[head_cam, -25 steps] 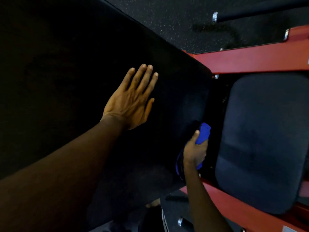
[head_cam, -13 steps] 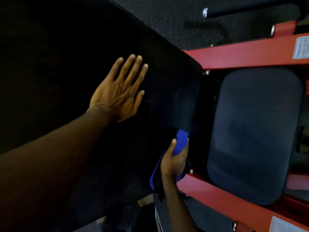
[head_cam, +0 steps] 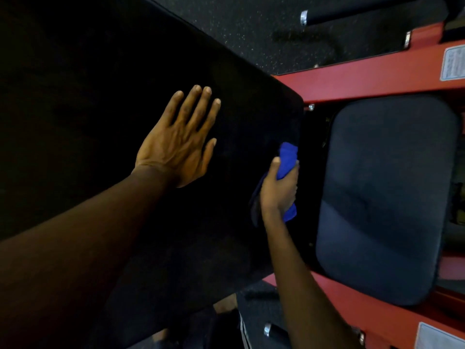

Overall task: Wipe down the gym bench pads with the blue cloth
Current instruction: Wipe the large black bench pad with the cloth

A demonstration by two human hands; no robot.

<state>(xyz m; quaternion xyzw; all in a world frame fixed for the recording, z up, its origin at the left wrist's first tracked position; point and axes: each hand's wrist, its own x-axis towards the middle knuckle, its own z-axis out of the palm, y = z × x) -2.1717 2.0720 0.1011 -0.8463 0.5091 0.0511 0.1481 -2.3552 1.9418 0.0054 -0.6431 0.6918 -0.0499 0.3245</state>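
Black rubber floor point(head_cam: 251, 28) with pale speckles, seen at the far side and in a near strip at the bottom. Red steel frame rail point(head_cam: 364, 81) far right with a white label point(head_cam: 454, 62), second red rail point(head_cam: 352, 298) near right with another label point(head_cam: 437, 336); black bar with chrome end cap point(head_cam: 364, 15) far right, chrome-capped stub point(head_cam: 273, 329) near. Light dim, left side almost black.

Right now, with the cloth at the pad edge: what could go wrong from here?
1. The right hand grips the blue cloth at the back pad's edge, beside the dark gap to the seat pad; cloth or fingers could snag there.
2. The cloth is bunched, so it may miss patches.
3. The left hand lies flat on the pad, likely leaving an unwiped spot.
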